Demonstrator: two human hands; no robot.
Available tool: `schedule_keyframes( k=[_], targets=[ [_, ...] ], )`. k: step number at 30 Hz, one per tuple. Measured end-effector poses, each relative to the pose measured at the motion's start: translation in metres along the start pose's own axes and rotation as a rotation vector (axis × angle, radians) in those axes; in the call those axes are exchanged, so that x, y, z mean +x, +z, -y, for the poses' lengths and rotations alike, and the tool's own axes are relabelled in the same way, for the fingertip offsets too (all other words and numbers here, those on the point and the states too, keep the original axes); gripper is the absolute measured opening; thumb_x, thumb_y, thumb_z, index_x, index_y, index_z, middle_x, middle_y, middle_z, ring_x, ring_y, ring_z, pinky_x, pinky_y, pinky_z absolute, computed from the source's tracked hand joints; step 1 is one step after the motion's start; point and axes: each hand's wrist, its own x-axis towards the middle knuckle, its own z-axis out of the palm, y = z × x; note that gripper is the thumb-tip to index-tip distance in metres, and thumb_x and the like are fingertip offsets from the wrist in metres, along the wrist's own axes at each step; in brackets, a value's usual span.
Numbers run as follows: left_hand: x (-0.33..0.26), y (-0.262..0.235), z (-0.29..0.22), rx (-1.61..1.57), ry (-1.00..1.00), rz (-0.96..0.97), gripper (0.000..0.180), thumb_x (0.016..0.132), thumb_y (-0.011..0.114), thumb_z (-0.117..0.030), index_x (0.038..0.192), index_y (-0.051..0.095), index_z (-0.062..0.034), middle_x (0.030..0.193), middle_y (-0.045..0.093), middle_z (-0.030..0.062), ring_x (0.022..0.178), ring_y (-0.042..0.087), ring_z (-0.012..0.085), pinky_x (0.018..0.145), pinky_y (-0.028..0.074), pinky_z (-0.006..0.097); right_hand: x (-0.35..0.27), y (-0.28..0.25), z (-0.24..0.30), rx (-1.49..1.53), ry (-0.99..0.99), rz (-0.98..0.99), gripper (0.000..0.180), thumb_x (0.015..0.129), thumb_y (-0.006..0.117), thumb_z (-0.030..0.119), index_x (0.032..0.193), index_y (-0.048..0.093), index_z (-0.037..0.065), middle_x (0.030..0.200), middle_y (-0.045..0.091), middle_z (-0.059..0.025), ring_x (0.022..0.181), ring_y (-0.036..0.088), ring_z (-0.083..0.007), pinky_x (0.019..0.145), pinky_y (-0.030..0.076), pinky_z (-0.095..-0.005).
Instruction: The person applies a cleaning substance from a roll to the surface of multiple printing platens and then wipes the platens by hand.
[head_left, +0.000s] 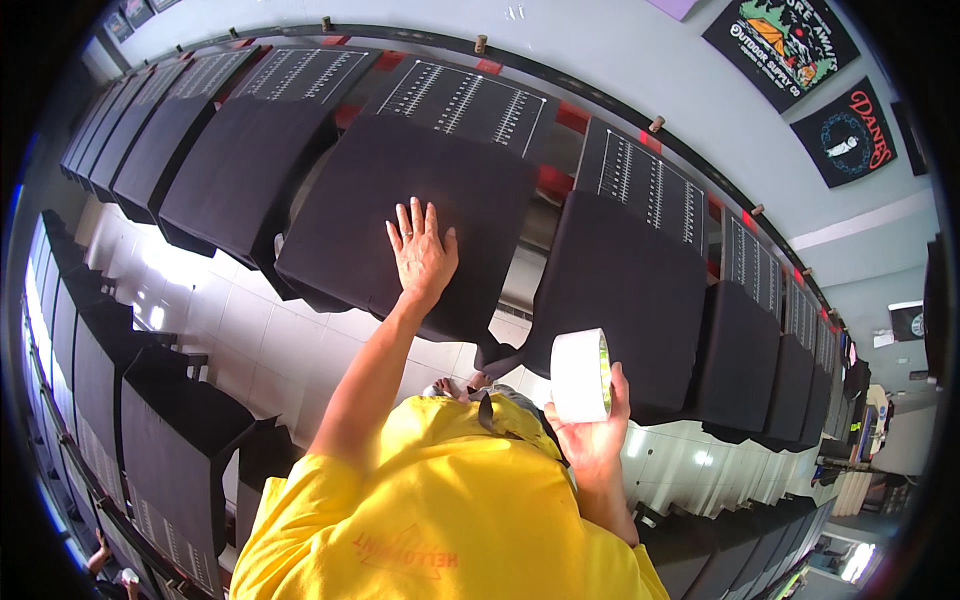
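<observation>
Yellow shirt [440, 520], its print partly cut off, below both hands

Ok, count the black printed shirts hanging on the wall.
2 clearly in view: one shirt at the top right, a second shirt just below and right of it. A dark shape at the right rim may be a third, cut off.

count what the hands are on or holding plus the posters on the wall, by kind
black garment on a board, under the left hand: 1
roll of white tape, in the right hand: 1
dark posters on the wall: 2
total: 4
</observation>
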Motion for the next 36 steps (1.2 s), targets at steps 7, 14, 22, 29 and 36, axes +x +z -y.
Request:
schedule_keyframes(
  k=[7, 14, 22, 29, 36],
  targets=[
    [-0.001, -0.001, 0.002, 0.006, 0.007, -0.013, 0.058, 0.096, 0.051, -0.033, 0.145, 0.044, -0.0012, 0.158, 0.029, 0.0188, 0.149, 0.018, 0.0376, 0.121, 0.010, 0.053, -0.011, 0.018, -0.014, -0.019, 0.047, -0.025, 0.044, 0.100, 0.045, 0.050, 0.106, 0.061, 0.010, 0.082, 0.060, -0.0024, 0.063, 0.046, -0.0138, 0.055, 0.034, -0.0288],
    [0.000, -0.002, 0.001, 0.055, 0.000, 0.003, 0.059, 0.097, 0.049, -0.034, 0.146, 0.042, -0.0032, 0.158, 0.029, 0.0176, 0.149, 0.018, 0.0365, 0.121, 0.010, 0.052, -0.013, 0.019, -0.017, 0.014, -0.003, -0.105, 0.048, 0.100, 0.045, 0.048, 0.119, 0.060, 0.006, 0.088, 0.062, -0.0045, 0.072, 0.054, -0.0156, 0.064, 0.044, -0.0301],
    [0.000, 0.000, -0.003, 0.065, 0.038, -0.037, 0.059, 0.095, 0.052, -0.035, 0.143, 0.047, -0.0018, 0.156, 0.034, 0.0188, 0.148, 0.022, 0.0382, 0.120, 0.012, 0.054, -0.011, -0.073, 0.002, -0.133, -0.159, 0.050, 0.040, 0.100, 0.051, 0.037, 0.118, 0.057, 0.002, 0.082, 0.055, -0.0020, 0.079, 0.052, -0.0160, 0.078, 0.044, -0.0332],
    [-0.002, 0.000, -0.006, 0.110, 0.030, -0.025, 0.057, 0.096, 0.052, -0.034, 0.144, 0.046, -0.0034, 0.157, 0.033, 0.0174, 0.148, 0.021, 0.0368, 0.121, 0.013, 0.053, -0.024, -0.127, 0.082, 0.034, -0.318, -0.206, 0.047, 0.101, 0.047, 0.050, 0.100, 0.063, 0.006, 0.072, 0.052, 0.0017, 0.067, 0.048, -0.0111, 0.066, 0.041, -0.0276],
    [0.002, 0.009, -0.003, 0.180, 0.066, -0.062, 0.055, 0.096, 0.054, -0.034, 0.143, 0.047, -0.0059, 0.154, 0.037, 0.0178, 0.146, 0.026, 0.0373, 0.119, 0.017, 0.054, -0.013, -0.189, 0.165, -0.217, -0.619, -0.376, 0.042, 0.102, 0.046, 0.045, 0.109, 0.060, 0.005, 0.076, 0.059, -0.0046, 0.073, 0.058, -0.0195, 0.072, 0.049, -0.0369]
  ],
)
